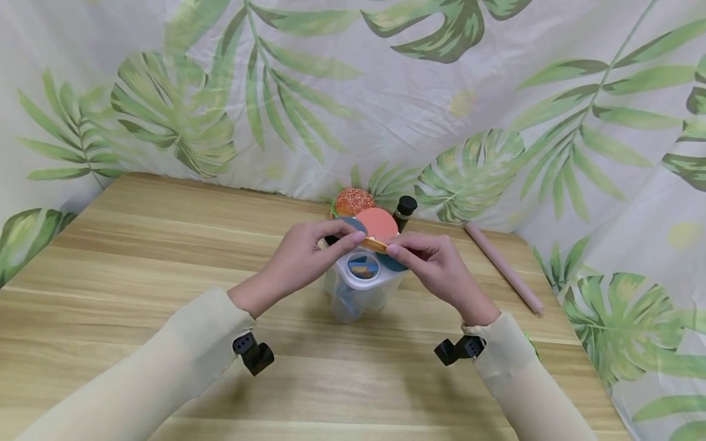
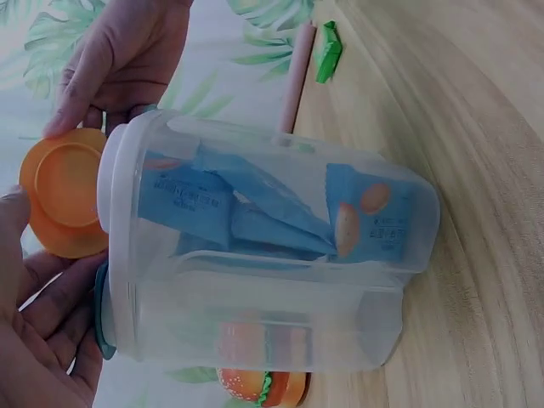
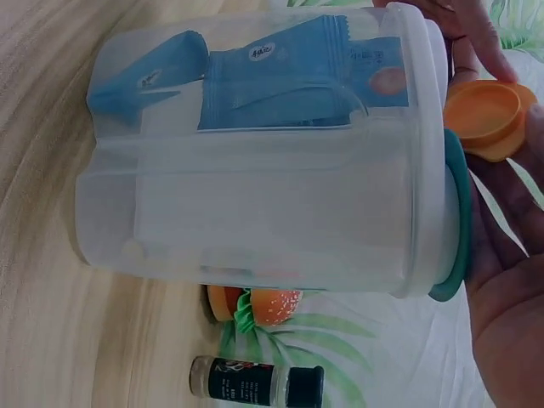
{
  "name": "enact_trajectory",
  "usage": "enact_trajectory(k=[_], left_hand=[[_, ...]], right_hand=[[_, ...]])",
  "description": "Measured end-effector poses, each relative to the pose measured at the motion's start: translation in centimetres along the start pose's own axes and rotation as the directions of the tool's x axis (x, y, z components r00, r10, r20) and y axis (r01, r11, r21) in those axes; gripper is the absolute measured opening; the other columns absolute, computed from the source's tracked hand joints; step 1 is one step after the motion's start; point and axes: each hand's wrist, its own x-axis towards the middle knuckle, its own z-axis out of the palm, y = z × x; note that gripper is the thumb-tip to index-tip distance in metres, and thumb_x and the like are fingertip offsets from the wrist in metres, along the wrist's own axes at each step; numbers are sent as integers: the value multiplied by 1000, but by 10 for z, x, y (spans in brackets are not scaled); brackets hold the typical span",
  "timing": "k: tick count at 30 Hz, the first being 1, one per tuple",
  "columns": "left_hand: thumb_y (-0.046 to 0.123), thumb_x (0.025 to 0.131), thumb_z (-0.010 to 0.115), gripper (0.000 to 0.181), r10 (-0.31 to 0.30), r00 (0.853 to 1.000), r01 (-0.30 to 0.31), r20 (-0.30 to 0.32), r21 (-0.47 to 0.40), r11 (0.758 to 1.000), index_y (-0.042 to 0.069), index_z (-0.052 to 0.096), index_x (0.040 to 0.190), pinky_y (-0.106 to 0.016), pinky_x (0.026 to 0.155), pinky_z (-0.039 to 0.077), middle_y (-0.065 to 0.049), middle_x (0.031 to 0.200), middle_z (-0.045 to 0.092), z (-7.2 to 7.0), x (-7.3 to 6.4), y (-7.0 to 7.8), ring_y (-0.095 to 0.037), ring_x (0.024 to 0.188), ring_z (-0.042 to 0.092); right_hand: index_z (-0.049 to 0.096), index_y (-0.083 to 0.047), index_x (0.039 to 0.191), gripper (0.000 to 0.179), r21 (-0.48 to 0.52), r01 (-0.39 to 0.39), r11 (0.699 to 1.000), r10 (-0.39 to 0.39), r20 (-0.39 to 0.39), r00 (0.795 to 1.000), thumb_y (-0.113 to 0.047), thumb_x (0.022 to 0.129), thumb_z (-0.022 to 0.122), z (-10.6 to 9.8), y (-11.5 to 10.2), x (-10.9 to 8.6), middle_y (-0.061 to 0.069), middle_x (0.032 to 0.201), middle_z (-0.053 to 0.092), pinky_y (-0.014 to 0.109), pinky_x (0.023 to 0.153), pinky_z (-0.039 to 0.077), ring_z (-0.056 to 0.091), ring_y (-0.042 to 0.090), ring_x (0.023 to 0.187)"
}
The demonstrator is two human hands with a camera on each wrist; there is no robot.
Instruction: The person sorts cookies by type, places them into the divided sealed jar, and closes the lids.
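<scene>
Head view: high, farther back, facing forward-down. Wrist views: close, facing forward, rolled opposite ways, both sharing container (image 2: 246, 293).

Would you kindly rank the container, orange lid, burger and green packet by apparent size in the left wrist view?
1. container
2. orange lid and burger: too alike to rank, the burger being partly screened
3. green packet

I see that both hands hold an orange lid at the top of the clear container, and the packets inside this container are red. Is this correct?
Not quite: the packets are blue, not red, as the left wrist view shows. They are inside the clear container, and the left hand and right hand both hold the orange lid at its top.
</scene>
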Motion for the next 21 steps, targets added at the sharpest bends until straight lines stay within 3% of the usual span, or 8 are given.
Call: enact_trajectory(k=[4,11,21], left_hand=[[34,103,68,19,-12,999,13,52,-29,1000,21,81,109,-35,82,54,3,102,79,-5,1,-2,-14,92,66],[31,97,77,21,-37,987,50,155,-81,995,24,82,117,-45,101,57,6,118,80,-16,2,-6,-19,126,68],[23,89,85,32,104,977,-98,185,-41,994,17,81,120,-45,116,50,2,119,80,-19,3,-16,-25,136,64]], right_hand=[[79,-3,118,21,19,25,1000,-26,37,999,-8,101,68,1,1,0,15,116,78,22,84,60,72,11,103],[79,-8,123,26,-32,103,994,-100,87,991,-4,98,71,1,2,-3,11,120,79,24,90,58,71,11,115],[80,-6,118,29,-100,186,977,-171,142,975,2,91,77,3,1,-6,11,124,76,25,95,60,70,15,121]])
